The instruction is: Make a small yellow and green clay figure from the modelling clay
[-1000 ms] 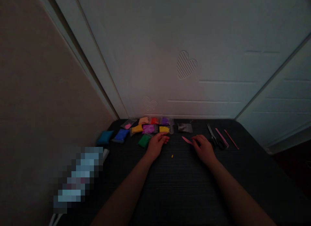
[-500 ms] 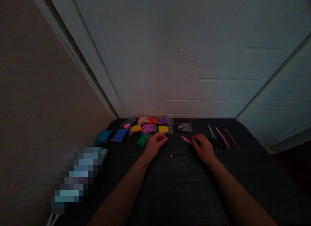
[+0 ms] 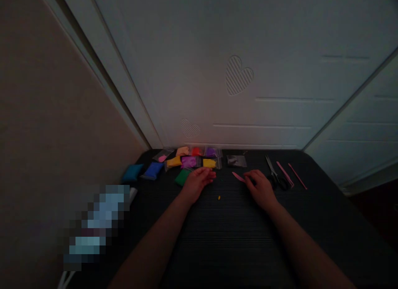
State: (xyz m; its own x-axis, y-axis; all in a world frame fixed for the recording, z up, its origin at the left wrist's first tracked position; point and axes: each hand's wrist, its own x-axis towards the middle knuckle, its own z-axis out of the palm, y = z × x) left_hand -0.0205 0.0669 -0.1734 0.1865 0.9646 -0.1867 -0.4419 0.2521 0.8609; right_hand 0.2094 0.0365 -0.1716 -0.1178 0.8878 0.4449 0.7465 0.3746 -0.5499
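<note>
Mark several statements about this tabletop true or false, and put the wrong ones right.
1. The right hand holds the pink knife. True.
2. The left hand partly hides the green bag. True.
3. The scissors lie left of the left hand. False: they lie beside the right hand.
4. The yellow bit is in the right hand. False: it lies on the table.
5. The blue bag lies between the teal bag and the green bag. True.
</note>
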